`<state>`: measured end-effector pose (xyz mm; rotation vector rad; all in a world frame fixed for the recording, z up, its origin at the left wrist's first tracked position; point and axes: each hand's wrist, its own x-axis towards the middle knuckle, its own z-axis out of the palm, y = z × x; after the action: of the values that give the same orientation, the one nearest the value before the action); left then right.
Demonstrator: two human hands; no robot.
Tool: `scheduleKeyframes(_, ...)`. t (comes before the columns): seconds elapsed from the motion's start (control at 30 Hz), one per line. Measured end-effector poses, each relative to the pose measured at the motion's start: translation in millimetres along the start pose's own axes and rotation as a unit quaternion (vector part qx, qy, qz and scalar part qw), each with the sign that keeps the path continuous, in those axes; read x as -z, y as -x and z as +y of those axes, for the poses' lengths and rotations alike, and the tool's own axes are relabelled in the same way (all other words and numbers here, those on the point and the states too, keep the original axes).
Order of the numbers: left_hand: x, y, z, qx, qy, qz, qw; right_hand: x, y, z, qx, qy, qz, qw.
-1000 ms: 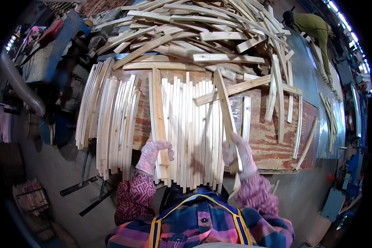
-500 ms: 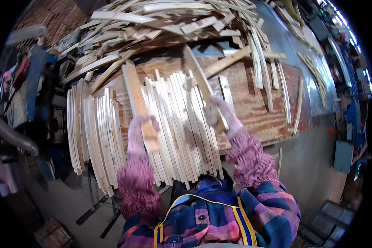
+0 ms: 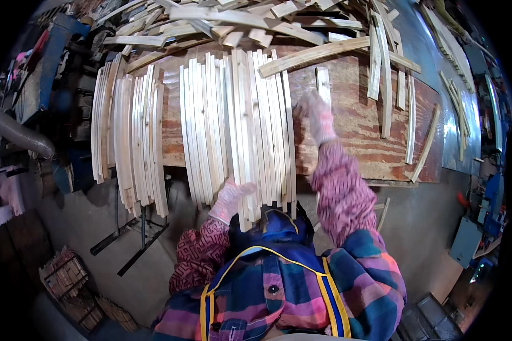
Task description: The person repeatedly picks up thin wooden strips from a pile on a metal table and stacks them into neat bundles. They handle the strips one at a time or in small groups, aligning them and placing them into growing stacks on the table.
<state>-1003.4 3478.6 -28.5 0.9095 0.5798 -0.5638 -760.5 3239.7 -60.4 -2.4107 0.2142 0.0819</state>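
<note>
My left hand (image 3: 231,199), in a pale knit glove, closes round the near end of a long wooden strip (image 3: 243,131), thumb on top. This strip lies lengthwise over a row of pale wooden strips (image 3: 202,125) set side by side. To the right of the row, my right hand (image 3: 316,116) is over the bare plywood, smeared by motion. Just beyond its fingers lies a short wooden strip (image 3: 323,85). Whether the right hand touches that strip cannot be made out.
At the left stands another group of strips (image 3: 139,136). A jumbled heap of offcuts (image 3: 256,25) spans the far side, with a slanting board (image 3: 316,55) reaching toward the row. Loose strips (image 3: 411,119) lie at the right of the plywood table (image 3: 352,142).
My left hand has moved nearer me and right, its strip now straight over the row. The tilted board has left my right hand, which has moved slightly farther away. The view has shifted.
</note>
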Motion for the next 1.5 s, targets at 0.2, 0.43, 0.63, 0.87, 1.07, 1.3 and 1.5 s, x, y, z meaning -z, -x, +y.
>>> scheduleKeyframes(0.2,12.2,-20.0,-32.4,-0.064,-0.213,0.105,0.969,-1.6,-120.8,-20.4,-0.278,-0.532,0.045,0.798)
scheduleKeyframes(0.43,-39.3,-32.1,57.8,-0.029,-0.073,0.100,0.992,40.3,-32.3,51.3,-0.103,-0.669,-0.154,0.719)
scheduleKeyframes(0.63,-20.5,-31.3,38.3,-0.037,-0.024,0.065,0.997,47.2,26.7,33.9,-0.259,-0.589,-0.041,0.764)
scheduleKeyframes(0.87,1.1,8.2,-26.7,-0.149,-0.643,0.280,0.697,13.9,-51.0,-10.1,-0.321,-0.076,0.062,0.942)
scheduleKeyframes(1.07,40.1,14.2,-33.0,-0.231,-0.192,0.237,0.924,57.6,35.1,-12.0,-0.133,-0.506,-0.004,0.852)
scheduleKeyframes(1.3,54.0,29.1,-23.1,0.020,0.415,-0.276,0.867,42.3,222.8,-10.2,-0.170,-0.589,-0.209,0.762)
scheduleKeyframes(1.5,17.7,32.2,-15.3,-0.063,0.332,-0.104,0.935,-11.3,249.5,-55.0,-0.213,-0.497,-0.331,0.773)
